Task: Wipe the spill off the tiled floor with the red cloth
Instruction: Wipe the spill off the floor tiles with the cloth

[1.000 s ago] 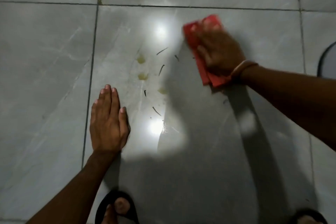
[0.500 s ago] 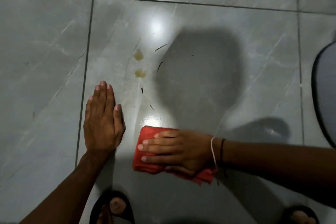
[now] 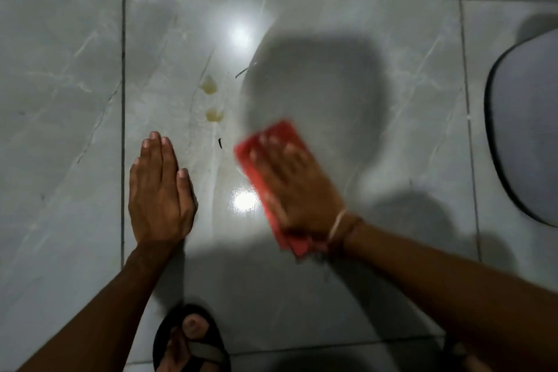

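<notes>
My right hand (image 3: pixel 297 187) presses flat on the folded red cloth (image 3: pixel 262 166), which lies on the grey tiled floor (image 3: pixel 332 281) and looks motion-blurred. Two yellowish spill blots (image 3: pixel 209 85) (image 3: pixel 214 114) sit just up and left of the cloth, apart from it. A short dark sliver (image 3: pixel 220 143) lies close to the cloth's left corner, and another dark sliver (image 3: pixel 241 72) lies farther up. My left hand (image 3: pixel 160 190) rests flat on the tile left of the spill, fingers together, holding nothing.
A dark-rimmed grey round object (image 3: pixel 525 142) sits at the right edge. My sandalled foot (image 3: pixel 188 341) is at the bottom centre. Bright light reflections (image 3: pixel 244 201) glare on the glossy tile beside the cloth. Grout lines (image 3: pixel 122 100) cross the floor.
My right hand swept the cloth from the far right down to the near side, and has now pushed it back up and to the right. Some dark slivers and a blot are gone. The left hand stayed put.
</notes>
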